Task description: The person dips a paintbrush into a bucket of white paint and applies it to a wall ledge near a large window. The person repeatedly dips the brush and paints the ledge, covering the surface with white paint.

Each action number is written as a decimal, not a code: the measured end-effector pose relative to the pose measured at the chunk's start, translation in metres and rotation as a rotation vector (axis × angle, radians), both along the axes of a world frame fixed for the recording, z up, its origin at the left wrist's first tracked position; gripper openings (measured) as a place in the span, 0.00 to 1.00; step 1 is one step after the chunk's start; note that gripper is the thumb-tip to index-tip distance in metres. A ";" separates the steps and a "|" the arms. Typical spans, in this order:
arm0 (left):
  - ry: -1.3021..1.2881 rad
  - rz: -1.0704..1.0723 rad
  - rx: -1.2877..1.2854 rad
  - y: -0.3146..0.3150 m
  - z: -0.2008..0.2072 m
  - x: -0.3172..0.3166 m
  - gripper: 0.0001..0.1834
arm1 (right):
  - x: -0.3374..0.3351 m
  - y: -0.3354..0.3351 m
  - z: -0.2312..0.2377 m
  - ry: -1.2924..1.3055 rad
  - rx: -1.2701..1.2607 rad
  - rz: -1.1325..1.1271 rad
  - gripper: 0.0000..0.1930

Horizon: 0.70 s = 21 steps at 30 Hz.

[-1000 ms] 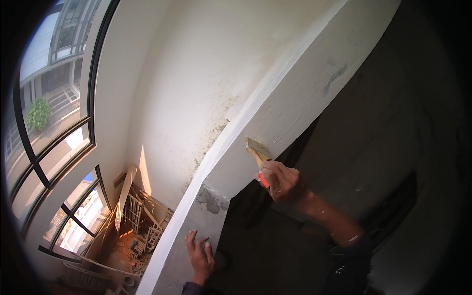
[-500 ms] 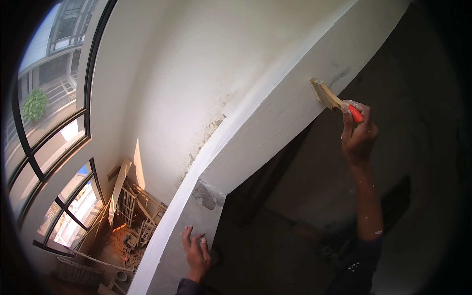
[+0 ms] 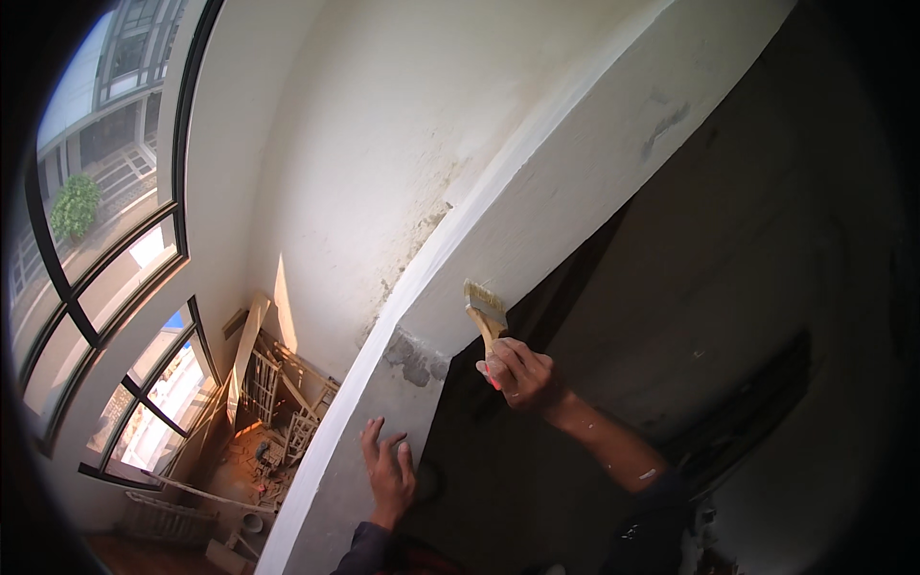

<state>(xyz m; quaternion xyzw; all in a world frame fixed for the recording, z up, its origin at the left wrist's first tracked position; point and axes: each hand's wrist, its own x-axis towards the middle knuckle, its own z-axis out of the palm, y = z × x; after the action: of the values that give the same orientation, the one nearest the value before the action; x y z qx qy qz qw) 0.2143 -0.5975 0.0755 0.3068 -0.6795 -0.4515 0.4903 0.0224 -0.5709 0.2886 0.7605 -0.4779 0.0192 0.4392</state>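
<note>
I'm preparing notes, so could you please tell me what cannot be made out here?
In the head view:
Part of the brush handle: hidden by the right hand.
Palm of the left hand: hidden by the hand itself.
The left sleeve: cut off by the lower edge.
Floor scraps: too small to tell apart.

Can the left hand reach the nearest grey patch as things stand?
Probably yes: the left hand looks empty, nothing shows between it and the grey patch, and the paintbrush is off to the patch's right.
</note>
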 end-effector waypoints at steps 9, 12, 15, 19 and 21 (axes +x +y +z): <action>-0.003 0.007 0.015 -0.001 -0.004 -0.002 0.08 | -0.016 0.006 0.093 -0.239 -0.169 -0.153 0.12; 0.009 0.002 0.025 0.000 -0.004 -0.002 0.08 | -0.009 0.021 0.155 -0.134 -0.287 -0.217 0.12; -0.016 -0.005 0.023 -0.001 -0.004 -0.001 0.08 | -0.002 0.026 0.199 0.012 -0.362 -0.157 0.11; 0.004 -0.021 0.040 -0.003 -0.004 0.000 0.09 | -0.010 0.022 0.204 0.164 -0.301 -0.150 0.11; 0.015 -0.016 0.046 -0.003 -0.005 0.000 0.09 | -0.015 0.021 0.180 0.283 -0.209 -0.172 0.11</action>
<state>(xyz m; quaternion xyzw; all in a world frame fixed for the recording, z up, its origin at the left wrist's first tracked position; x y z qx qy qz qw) 0.2147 -0.6007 0.0704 0.3095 -0.6675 -0.4732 0.4845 0.0073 -0.5499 0.4688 0.6621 -0.4699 -0.0759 0.5788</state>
